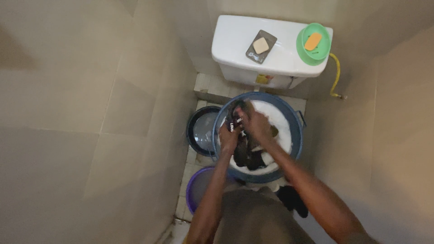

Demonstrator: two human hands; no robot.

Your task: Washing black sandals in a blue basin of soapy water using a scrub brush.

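Both my hands are over a large blue basin (294, 123) full of white suds. My left hand (228, 137) and my right hand (256, 124) grip the same dark wet garment (244, 151) with white markings, bunched between them above the foam. Part of the garment trails down into the suds toward the basin's near rim. My forearms reach in from the bottom of the view.
A white toilet tank (289, 61) stands behind the basin, with a pale soap bar on a dark dish (261, 46) and an orange soap in a green dish (313, 43). A dark bucket (199, 131) and a purple bucket (195, 190) sit left. Tiled walls close in on both sides.
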